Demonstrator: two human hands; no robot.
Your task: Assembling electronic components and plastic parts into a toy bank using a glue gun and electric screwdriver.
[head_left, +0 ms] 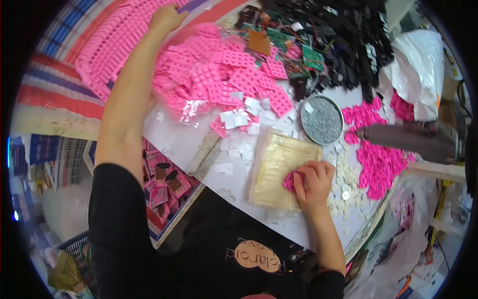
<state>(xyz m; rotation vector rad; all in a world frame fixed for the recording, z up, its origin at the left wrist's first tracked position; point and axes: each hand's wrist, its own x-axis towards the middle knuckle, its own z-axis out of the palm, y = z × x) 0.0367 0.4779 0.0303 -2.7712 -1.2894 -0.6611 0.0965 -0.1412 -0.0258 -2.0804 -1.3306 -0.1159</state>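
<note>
My left arm stretches to the far left, where my left hand [168, 19] is curled at the edge of a pink slatted plastic basket [117, 37]. What its fingers hold, if anything, is hidden. Near the front of the white table, my right hand [316, 184] has its fingers closed on a small pink plastic part [290, 181], pressed against a tan, plastic-wrapped pad [279, 167]. Just beyond the pad stands a round tin [321, 119] full of small silvery pieces. Pale round discs [345, 195] lie scattered beside my right hand.
Pink button-grid pieces [209, 74] heap up in clear plastic, with white paper bits [234, 119] nearby. Behind are green circuit boards [312, 58] and black parts [343, 30]. A dark tool-like cylinder [411, 139] juts over pink loops [378, 164] at right. A tray of pink parts [167, 184] sits lower left.
</note>
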